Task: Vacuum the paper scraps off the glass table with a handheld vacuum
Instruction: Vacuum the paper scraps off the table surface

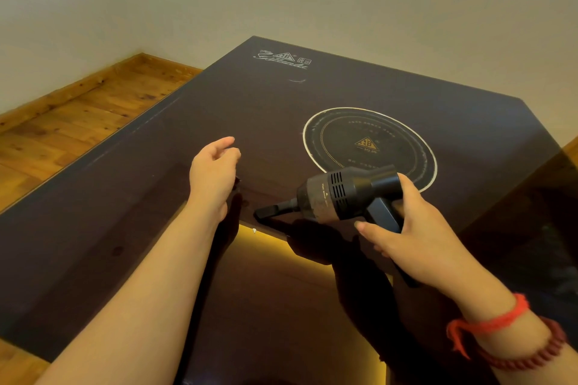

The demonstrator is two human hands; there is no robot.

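1. Looking at the glass table [344, 94] first since it's the biggest thing here: the dark top is pretty much bare, so I'd say I'm nearly done. No piles of scraps anywhere that I can spot.
2. The handheld vacuum [341, 195] is over the near middle of the table, just near of the printed ring [369, 147], nozzle aimed left and down, at or just above the glass.
3. My right hand [416, 228] is wrapped round the vacuum's grip, fingers curled under it, thumb along the near side.
4. My left hand [214, 172] hangs over the glass to the left of the nozzle, fingers loosely curled, holding nothing as far as I can tell.
5. What's left: one tiny white paper scrap [254, 230] just near of the nozzle tip. Probably the last bit to suck up.
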